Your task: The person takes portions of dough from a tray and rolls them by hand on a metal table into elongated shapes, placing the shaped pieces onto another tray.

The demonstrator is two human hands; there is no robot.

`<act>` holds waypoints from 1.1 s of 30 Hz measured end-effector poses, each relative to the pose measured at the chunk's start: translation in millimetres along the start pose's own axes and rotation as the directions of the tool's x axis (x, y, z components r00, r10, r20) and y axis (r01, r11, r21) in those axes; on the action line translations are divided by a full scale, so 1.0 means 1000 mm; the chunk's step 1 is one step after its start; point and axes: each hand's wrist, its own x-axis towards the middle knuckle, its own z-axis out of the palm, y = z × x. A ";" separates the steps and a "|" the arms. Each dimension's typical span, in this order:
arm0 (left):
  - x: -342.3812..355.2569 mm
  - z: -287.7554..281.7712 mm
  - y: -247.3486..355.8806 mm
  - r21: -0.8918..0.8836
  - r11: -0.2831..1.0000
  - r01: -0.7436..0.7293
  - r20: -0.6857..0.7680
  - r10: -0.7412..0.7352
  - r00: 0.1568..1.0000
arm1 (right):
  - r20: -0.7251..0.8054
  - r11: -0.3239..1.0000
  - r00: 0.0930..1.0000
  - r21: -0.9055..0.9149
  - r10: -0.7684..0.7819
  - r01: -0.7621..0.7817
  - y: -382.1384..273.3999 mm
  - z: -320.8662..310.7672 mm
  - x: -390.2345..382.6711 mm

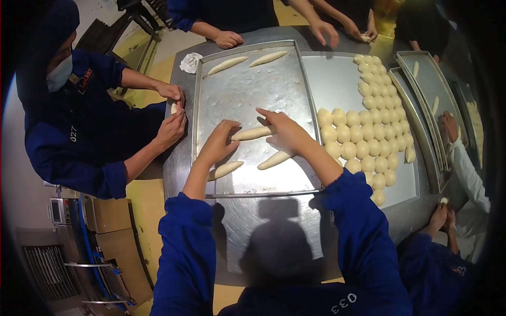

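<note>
Together, the left hand (219, 141) and right hand (284, 131) pinch opposite ends of a long dough roll (253, 133) on the metal tray (247, 89), near the dough balls (363, 131).

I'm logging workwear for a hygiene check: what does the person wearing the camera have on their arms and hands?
Both arms wear long, loose royal-blue sleeves pushed up to around the elbow. The left hand and right hand are bare: no gloves, rings, watch or wristbands are visible. The lower forearms are uncovered.

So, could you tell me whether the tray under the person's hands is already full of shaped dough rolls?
No: the metal baking tray holds only five elongated dough pieces, including the one between both hands, with much bare metal showing.
</note>
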 end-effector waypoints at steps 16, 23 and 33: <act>-0.017 -0.014 -0.009 0.236 0.969 0.065 -0.153 -0.029 0.988 | 0.000 0.933 0.998 -0.355 -0.068 0.064 0.028 -0.016 -0.008; -0.118 -0.037 0.017 0.374 0.921 0.105 -0.310 0.017 0.951 | -0.281 0.855 0.959 -0.505 -0.033 -0.119 -0.054 -0.022 -0.097; -0.366 0.071 0.108 0.397 0.889 0.229 -0.092 -0.210 0.973 | -0.366 0.934 0.875 -0.036 0.317 -0.354 -0.176 0.042 -0.346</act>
